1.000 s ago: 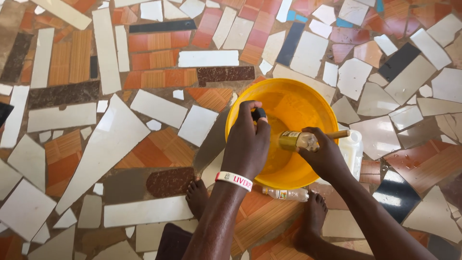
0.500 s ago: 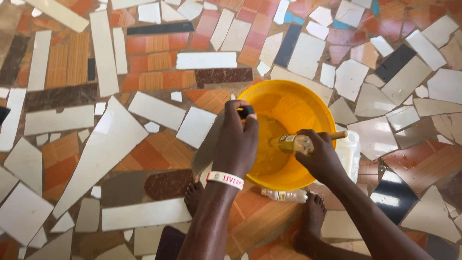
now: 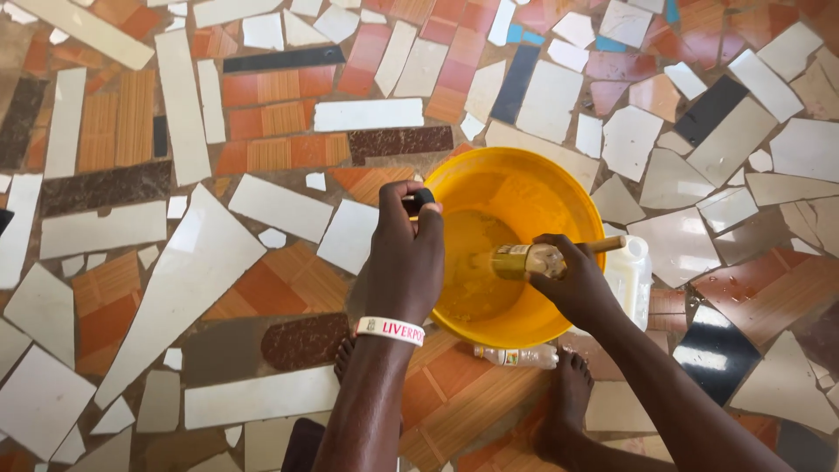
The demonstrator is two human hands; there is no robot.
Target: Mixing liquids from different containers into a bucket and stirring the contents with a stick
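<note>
Your left hand [image 3: 406, 262] grips the yellow basin [image 3: 559, 188] rim; your right hand [image 3: 572, 280] clasps a bottle [image 3: 524, 260] inside — open mosaic floor [image 3: 175, 262] leftward.

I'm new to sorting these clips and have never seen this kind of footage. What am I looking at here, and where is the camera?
The camera sits on a person's head and looks down at their own arms and bare feet. On the floor of broken mixed-colour tiles stands a round yellow plastic basin. The left hand, with a white wristband, holds a small dark object at the rim. The right hand holds a smeared bottle on its side over the basin. A white plastic jug and a small clear bottle sit beside it.
</note>
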